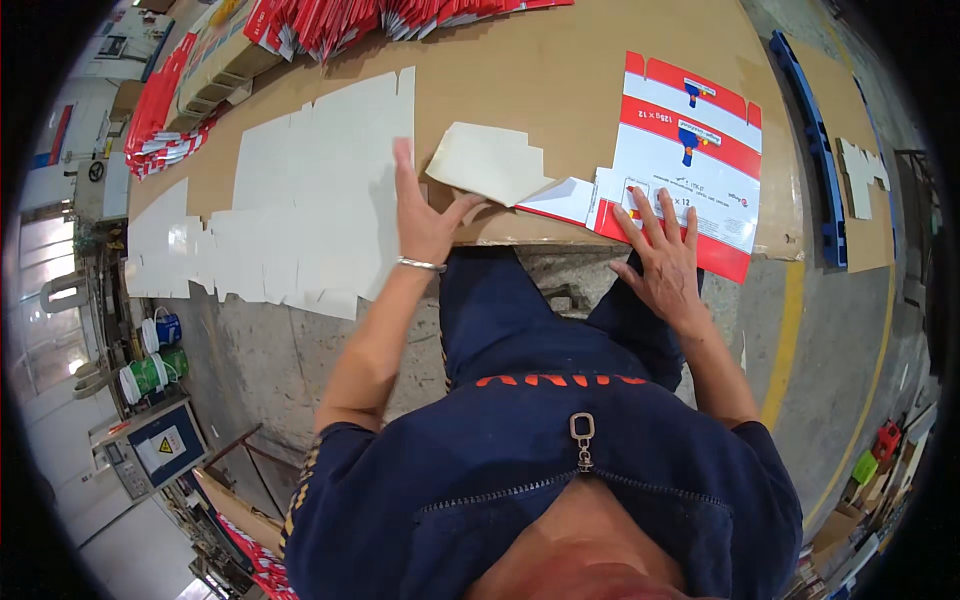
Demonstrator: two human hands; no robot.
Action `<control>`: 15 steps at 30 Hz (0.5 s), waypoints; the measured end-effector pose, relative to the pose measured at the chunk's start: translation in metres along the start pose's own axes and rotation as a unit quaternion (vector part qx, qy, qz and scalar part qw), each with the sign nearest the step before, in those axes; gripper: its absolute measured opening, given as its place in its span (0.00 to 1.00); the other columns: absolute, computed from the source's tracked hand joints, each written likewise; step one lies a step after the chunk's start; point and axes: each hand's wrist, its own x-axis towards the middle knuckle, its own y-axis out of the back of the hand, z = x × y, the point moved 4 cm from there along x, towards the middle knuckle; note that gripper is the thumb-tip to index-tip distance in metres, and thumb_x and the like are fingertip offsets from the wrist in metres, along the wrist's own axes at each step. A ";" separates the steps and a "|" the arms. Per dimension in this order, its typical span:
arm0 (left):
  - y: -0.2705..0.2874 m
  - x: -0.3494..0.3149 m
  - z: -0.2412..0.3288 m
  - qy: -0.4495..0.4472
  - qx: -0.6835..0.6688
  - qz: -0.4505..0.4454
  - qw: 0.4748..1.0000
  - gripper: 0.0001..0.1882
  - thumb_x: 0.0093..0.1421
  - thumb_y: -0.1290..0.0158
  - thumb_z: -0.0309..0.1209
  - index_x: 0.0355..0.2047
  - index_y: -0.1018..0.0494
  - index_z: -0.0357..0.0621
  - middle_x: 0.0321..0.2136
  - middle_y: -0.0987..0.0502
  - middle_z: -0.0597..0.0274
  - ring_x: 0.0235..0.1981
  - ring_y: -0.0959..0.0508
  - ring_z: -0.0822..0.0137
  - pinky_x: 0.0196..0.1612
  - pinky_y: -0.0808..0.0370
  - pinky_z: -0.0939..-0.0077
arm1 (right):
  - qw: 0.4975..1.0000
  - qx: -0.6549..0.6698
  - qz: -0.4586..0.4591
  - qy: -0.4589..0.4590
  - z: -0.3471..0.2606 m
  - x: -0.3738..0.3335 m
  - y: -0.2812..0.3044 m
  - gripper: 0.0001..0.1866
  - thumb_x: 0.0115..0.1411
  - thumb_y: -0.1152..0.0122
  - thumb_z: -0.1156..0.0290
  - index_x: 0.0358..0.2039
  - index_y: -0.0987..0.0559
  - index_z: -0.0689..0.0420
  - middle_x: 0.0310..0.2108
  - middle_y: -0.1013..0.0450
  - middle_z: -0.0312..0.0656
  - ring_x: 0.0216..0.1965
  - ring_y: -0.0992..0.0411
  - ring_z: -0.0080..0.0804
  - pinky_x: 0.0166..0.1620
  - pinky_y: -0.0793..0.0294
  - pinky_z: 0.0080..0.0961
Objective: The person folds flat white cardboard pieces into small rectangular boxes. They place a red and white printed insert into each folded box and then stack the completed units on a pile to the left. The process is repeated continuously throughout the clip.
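Observation:
A flat red and white printed carton blank [690,150] lies at the right of the work table, close to its near edge. Its left part is folded over, so a plain off-white flap [485,162] shows, with a narrow bent section between. My right hand [662,255] rests on the printed panel, palm down and fingers spread. At the flap's left edge is my left hand [428,228], fingers pointing up and thumb stretched to the flap's lower corner. Whether the thumb touches or goes under it, I cannot tell. Left of that hand lie several flat white blanks [310,180], plain side up.
The brown cardboard-covered table [560,70] bears piles of red folded cartons [330,25] at its far left, beside a long cardboard box [215,75]. A blue pallet [815,150] with cardboard lies on the floor at right. A control panel [160,445] stands at lower left.

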 end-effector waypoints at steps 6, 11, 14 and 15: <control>-0.079 0.000 -0.002 0.222 -0.336 0.042 0.915 0.27 0.58 0.39 0.30 0.53 0.37 0.32 0.50 0.28 0.54 0.49 0.26 0.63 0.52 0.29 0.69 | 1.000 0.016 -0.001 -0.003 0.000 0.000 0.000 0.40 0.52 0.34 0.50 0.65 0.38 0.34 0.69 0.49 0.36 0.71 0.56 0.46 0.67 0.62 0.63; -0.092 0.002 0.013 -0.081 -0.045 0.010 0.996 0.22 0.61 0.50 0.23 0.56 0.36 0.30 0.45 0.23 0.43 0.28 0.21 0.56 0.38 0.25 0.64 | 0.999 -0.006 -0.013 0.045 0.012 -0.006 0.004 0.36 0.56 0.41 0.67 0.65 0.38 0.36 0.69 0.48 0.34 0.70 0.52 0.42 0.67 0.59 0.62; -0.093 0.007 0.036 -0.231 -0.029 -0.107 0.967 0.38 0.51 0.50 0.18 0.64 0.44 0.35 0.60 0.38 0.37 0.52 0.28 0.47 0.54 0.30 0.64 | 0.997 0.009 0.005 0.073 0.027 -0.007 0.008 0.39 0.54 0.49 0.81 0.66 0.39 0.37 0.68 0.46 0.34 0.69 0.48 0.40 0.67 0.54 0.61; -0.095 0.003 0.041 -0.318 0.008 -0.120 0.940 0.40 0.49 0.50 0.18 0.65 0.45 0.36 0.63 0.42 0.37 0.58 0.31 0.46 0.58 0.32 0.62 | 0.997 0.007 0.010 0.073 0.026 -0.006 0.011 0.39 0.54 0.49 0.81 0.66 0.39 0.37 0.68 0.46 0.33 0.69 0.49 0.40 0.67 0.54 0.61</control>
